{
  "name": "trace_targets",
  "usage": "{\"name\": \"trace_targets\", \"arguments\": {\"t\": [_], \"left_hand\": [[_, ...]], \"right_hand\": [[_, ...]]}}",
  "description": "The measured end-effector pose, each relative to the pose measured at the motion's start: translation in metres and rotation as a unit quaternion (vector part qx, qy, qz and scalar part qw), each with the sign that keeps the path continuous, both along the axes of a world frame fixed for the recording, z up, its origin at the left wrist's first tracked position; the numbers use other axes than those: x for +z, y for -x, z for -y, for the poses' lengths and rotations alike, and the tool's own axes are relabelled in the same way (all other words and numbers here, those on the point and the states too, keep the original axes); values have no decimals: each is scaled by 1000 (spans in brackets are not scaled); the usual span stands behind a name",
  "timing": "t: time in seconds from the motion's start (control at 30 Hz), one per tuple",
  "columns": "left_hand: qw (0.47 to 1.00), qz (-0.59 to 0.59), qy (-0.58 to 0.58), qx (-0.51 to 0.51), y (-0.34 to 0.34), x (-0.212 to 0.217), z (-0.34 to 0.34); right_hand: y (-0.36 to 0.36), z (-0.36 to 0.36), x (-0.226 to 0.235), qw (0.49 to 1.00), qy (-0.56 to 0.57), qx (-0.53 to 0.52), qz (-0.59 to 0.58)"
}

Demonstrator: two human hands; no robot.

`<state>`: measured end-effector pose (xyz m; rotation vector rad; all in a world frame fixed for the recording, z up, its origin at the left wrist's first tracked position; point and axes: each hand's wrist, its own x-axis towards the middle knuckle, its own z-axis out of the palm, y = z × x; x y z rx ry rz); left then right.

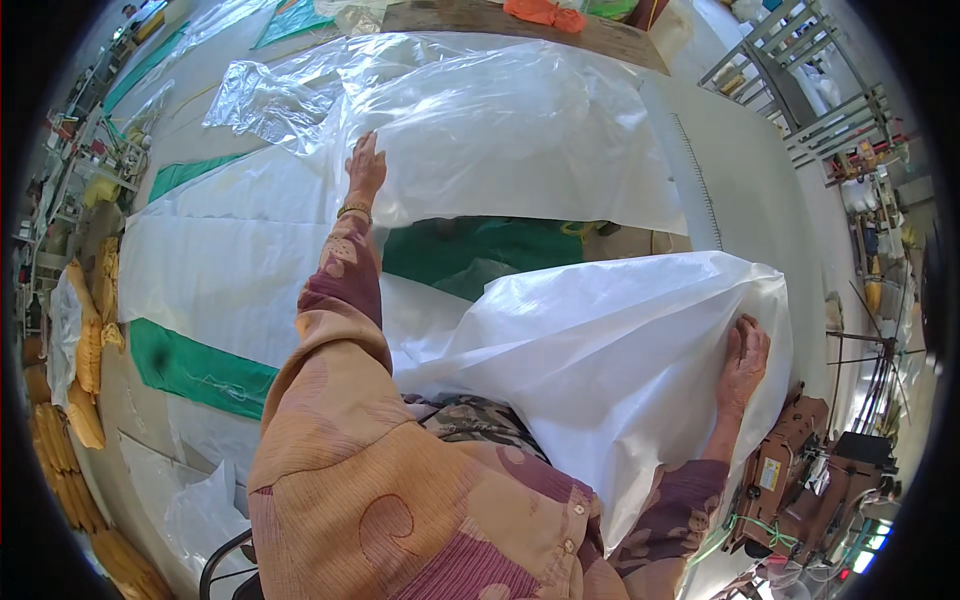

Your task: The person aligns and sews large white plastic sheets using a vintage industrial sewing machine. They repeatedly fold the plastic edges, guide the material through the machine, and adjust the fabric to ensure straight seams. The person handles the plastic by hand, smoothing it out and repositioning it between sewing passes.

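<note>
My left hand (367, 168) reaches far forward at the end of a patterned sleeve. Its fingers are stretched out, lying at the left edge of a translucent white plastic sheet (520, 130). Another white plastic sheet (590, 330) drapes in folds over my lap and the work surface's right side. On that sheet's right part rests my right hand (743, 365), fingers slightly bent and apart, not visibly pinching it. Between the two sheets a strip of green cloth (470, 250) shows. Crumpled clear film (270, 105) lies beyond my left hand.
A brown machine (785, 470) stands close by my right forearm, and a toothed metal strip (698, 180) runs along the grey table (770, 190). Yellow-orange bundles (85, 340) line the left side. A metal rack (800, 80) stands at the far right, an orange bag (545, 14) at the back.
</note>
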<state>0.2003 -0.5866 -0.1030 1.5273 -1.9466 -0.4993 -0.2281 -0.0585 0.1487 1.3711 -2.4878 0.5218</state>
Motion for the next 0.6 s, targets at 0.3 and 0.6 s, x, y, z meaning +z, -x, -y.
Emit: {"name": "trace_targets", "arguments": {"t": [0.3, 0.6], "left_hand": [[903, -245, 319, -152, 70, 207, -185], [597, -340, 388, -614, 149, 317, -410]], "right_hand": [[7, -15, -8, 998, 65, -8, -5], [-124, 64, 40, 947, 267, 167, -56]]}}
